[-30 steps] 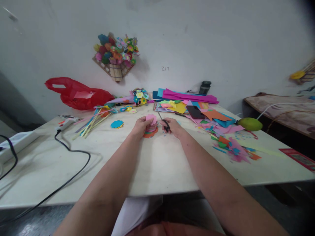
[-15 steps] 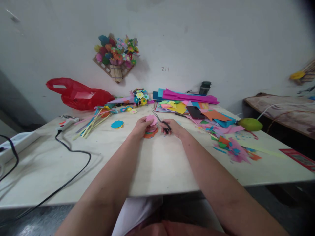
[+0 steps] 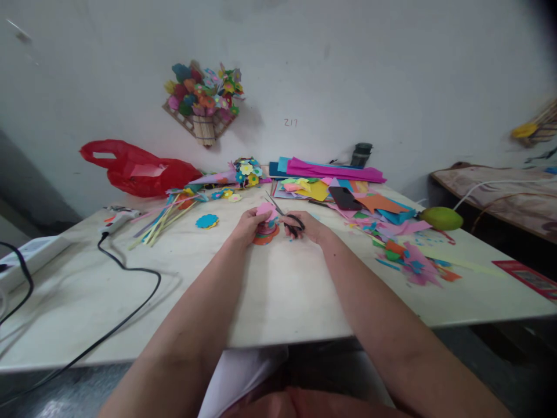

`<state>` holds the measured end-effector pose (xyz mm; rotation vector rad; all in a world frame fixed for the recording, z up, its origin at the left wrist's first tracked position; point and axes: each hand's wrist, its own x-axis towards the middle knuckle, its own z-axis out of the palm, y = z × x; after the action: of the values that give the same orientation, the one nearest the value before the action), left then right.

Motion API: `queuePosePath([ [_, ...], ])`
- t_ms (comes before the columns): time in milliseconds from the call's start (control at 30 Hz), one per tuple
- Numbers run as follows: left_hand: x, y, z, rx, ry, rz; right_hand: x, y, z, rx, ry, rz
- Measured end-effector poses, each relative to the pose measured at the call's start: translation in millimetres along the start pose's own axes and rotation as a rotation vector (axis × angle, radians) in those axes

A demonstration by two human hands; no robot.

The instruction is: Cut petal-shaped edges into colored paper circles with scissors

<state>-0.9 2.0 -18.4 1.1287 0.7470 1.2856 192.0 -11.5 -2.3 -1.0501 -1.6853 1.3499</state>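
Note:
Between the fingers of my left hand (image 3: 248, 225) is a pink paper flower (image 3: 266, 210) with a scalloped edge, pinched by its side. My right hand (image 3: 307, 225) is closed around the black handles of a pair of scissors (image 3: 278, 209); the blades point up and left, close to the pink paper. On the table just beneath lie orange and pinkish paper flowers (image 3: 267, 238), partly covered by my left hand. A blue scalloped paper flower (image 3: 207, 220) with some yellow under it lies farther left.
Paper scraps (image 3: 415, 264), a phone (image 3: 344, 198) and coloured sheets (image 3: 335, 171) spread over the right and back. Paper strips (image 3: 161, 220), a red plastic bag (image 3: 143, 171) and a black cable (image 3: 130, 267) occupy the left. A green oval object (image 3: 441, 218) sits at the right edge.
The pink paper has turned slightly in my left hand, and a bit of blue now shows beside it. The scissor blades look spread a little wider. The view has shifted slightly.

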Motion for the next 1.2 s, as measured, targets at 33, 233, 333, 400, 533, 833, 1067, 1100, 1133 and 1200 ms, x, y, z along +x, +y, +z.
queuePosePath([
  [33, 0, 0, -0.2, -0.004, 0.010, -0.002, 0, 0, 0, 0.004, -0.013, -0.004],
  [233, 2, -3, -1.5, -0.017, 0.000, -0.029, 1, 6, -3, -0.012, -0.074, -0.045],
  [333, 4, -5, -3.2, -0.023, -0.016, -0.019, 2, 9, -4, -0.004, -0.083, -0.058],
  [400, 5, -6, -4.3, -0.029, -0.018, -0.010, 2, 9, -4, 0.003, -0.085, -0.055],
  [533, 5, -5, -4.9, -0.040, 0.007, -0.022, 2, 8, -5, 0.020, -0.079, -0.040],
  [833, 1, 0, -1.6, -0.016, 0.055, 0.024, -1, 3, -3, -0.004, -0.059, -0.015],
  [1067, 1, 1, -1.6, -0.002, 0.071, 0.029, -3, 1, -2, -0.016, -0.056, -0.018],
  [1100, 1, 1, -1.7, 0.002, 0.069, 0.030, -3, 0, -1, -0.018, -0.056, -0.015],
  [1133, 1, 1, -1.8, 0.005, 0.064, 0.030, -4, -1, -1, -0.019, -0.054, -0.009],
  [1200, 1, 1, -2.0, 0.011, 0.058, 0.028, -4, -3, 0, -0.018, -0.052, 0.007],
])
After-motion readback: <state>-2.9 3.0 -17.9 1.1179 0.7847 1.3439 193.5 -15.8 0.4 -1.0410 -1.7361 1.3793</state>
